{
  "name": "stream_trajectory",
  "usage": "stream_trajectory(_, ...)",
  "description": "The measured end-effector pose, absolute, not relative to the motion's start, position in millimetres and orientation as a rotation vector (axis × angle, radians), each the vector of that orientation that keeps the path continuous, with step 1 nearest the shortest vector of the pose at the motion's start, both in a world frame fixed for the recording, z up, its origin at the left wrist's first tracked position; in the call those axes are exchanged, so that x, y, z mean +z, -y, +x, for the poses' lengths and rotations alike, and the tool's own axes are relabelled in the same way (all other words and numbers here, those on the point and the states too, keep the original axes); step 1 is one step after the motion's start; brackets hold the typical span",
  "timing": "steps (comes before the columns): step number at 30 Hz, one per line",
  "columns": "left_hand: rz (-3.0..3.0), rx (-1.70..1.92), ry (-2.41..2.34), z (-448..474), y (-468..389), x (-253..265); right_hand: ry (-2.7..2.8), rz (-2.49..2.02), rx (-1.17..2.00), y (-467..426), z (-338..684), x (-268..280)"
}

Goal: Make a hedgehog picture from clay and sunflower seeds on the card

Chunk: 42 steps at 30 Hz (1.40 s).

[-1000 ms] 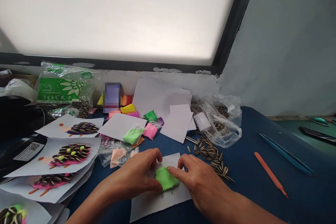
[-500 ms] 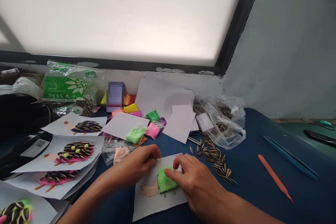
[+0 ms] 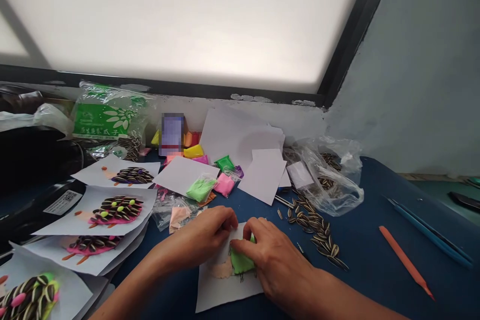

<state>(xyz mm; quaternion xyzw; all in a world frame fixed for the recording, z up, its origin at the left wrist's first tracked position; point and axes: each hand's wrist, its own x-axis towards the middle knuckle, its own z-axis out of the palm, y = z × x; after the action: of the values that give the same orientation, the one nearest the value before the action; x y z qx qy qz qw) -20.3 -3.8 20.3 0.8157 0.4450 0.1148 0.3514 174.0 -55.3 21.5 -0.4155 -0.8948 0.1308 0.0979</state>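
Observation:
A small white sheet of paper [image 3: 213,296] lies before me, bearing a peach snout shape [image 3: 222,268] and a flat patch of green modelling clay [image 3: 241,262]. My right hand [image 3: 275,260] is bent over the patch, its thumb lying on the green clay and its index finger curled close to the thumb. Its other fingers cover the sheet's right side. My left hand [image 3: 204,237] rests at the sheet's upper left edge with fingers curled together; its fingertips are partly hidden. Loose sunflower seeds [image 3: 315,227] lie to the right of the sheet.
Finished seed-and-clay hedgehog pictures [image 3: 116,210] are stacked at left. Clay packets [image 3: 225,184] and blank white cards [image 3: 262,175] lie behind my hands. At right are a seed bag [image 3: 337,190], an orange clay tool [image 3: 405,260] and blue tweezers [image 3: 431,234].
The camera view has shifted slightly, so most things appear farther right. My right thumb and fingers have moved a little farther over the green clay, covering more of it. My left hand stays by the paper.

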Motion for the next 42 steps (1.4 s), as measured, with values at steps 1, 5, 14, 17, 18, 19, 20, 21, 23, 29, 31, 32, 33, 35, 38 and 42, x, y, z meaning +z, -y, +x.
stream_trajectory(1, 2.114, 0.297, -1.149, -20.2, 3.8, 20.0, 2.64, -1.223, 0.39, 55.3, 174.1, 20.3)
stream_trajectory(5, 2.126, 0.299, -1.136, -20.3, 3.7, 19.0, 2.633, -1.206, 0.379, 55.8, 172.8, 18.2)
stream_trajectory(14, 2.179, 0.284, -1.159, -18.4, 5.6, 21.0, 2.613, -1.16, 0.378, 55.8, 173.4, 22.4)
stream_trajectory(17, 2.166, 0.292, -1.145, -18.5, 5.5, 20.5, 2.579, -1.167, 0.351, 55.7, 176.3, 22.5)
stream_trajectory(18, 2.16, 0.295, -1.144, -18.6, 5.4, 20.4, 2.577, -1.175, 0.349, 55.8, 176.8, 22.4)
stream_trajectory(19, 2.155, 0.296, -1.143, -18.6, 5.4, 20.4, 2.581, -1.178, 0.357, 55.8, 177.1, 22.2)
stream_trajectory(20, 2.152, 0.296, -1.142, -18.6, 5.4, 20.4, 2.586, -1.182, 0.366, 55.8, 177.2, 22.0)
stream_trajectory(21, 2.15, 0.295, -1.139, -18.6, 5.4, 20.6, 2.592, -1.183, 0.375, 55.8, 177.0, 21.8)
stream_trajectory(23, 2.146, 0.29, -1.138, -18.5, 5.4, 20.9, 2.606, -1.176, 0.386, 55.4, 176.5, 21.7)
stream_trajectory(29, 2.142, 0.279, -1.146, -17.9, 5.9, 23.6, 2.65, -1.136, 0.395, 51.3, 176.7, 22.4)
stream_trajectory(31, 2.145, 0.267, -1.148, -17.5, 6.4, 25.1, 2.669, -1.124, 0.394, 49.6, 177.0, 22.6)
stream_trajectory(32, 2.146, 0.264, -1.147, -17.4, 6.6, 25.7, 2.677, -1.119, 0.393, 49.0, 177.1, 22.8)
stream_trajectory(33, 2.146, 0.261, -1.143, -17.3, 6.9, 26.1, 2.685, -1.113, 0.393, 48.6, 177.2, 23.0)
stream_trajectory(35, 2.142, 0.264, -1.134, -17.3, 7.2, 26.3, 2.696, -1.112, 0.402, 48.6, 177.1, 23.5)
stream_trajectory(38, 2.13, 0.278, -1.135, -18.0, 7.2, 25.4, 2.697, -1.102, 0.396, 50.4, 177.4, 24.1)
stream_trajectory(42, 2.11, 0.273, -1.147, -19.1, 6.4, 26.1, 2.648, -1.064, 0.307, 54.0, 180.2, 22.9)
